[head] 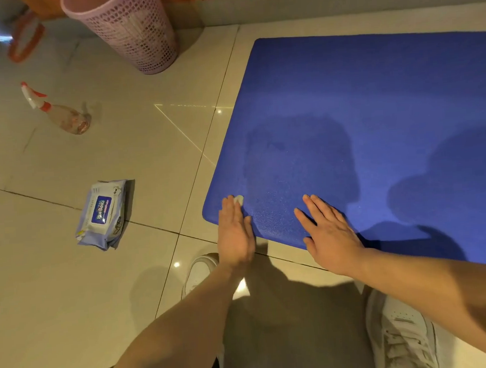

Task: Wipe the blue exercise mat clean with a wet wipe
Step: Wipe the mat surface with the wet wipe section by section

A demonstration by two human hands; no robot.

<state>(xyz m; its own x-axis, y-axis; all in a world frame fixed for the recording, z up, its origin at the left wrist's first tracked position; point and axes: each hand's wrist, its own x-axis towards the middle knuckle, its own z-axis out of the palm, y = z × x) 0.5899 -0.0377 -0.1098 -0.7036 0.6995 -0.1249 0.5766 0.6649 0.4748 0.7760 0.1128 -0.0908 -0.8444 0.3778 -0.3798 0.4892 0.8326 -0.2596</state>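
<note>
- A blue mat lies flat on the tiled floor, filling the right of the view.
- The left hand presses down at the mat's near-left corner with straight, closed fingers; a white wipe peeks out from under the fingertips.
- The right hand rests flat on the mat's near edge with its fingers spread, holding nothing.
- A wipe pack lies on the floor to the left of the mat, well apart from it.
- Farther off, a spray bottle lies on its side, and a pink basket stands near the wall.
- White shoes show at the bottom, just short of the mat.
- Nothing lies between the hands and the mat's open surface.
</note>
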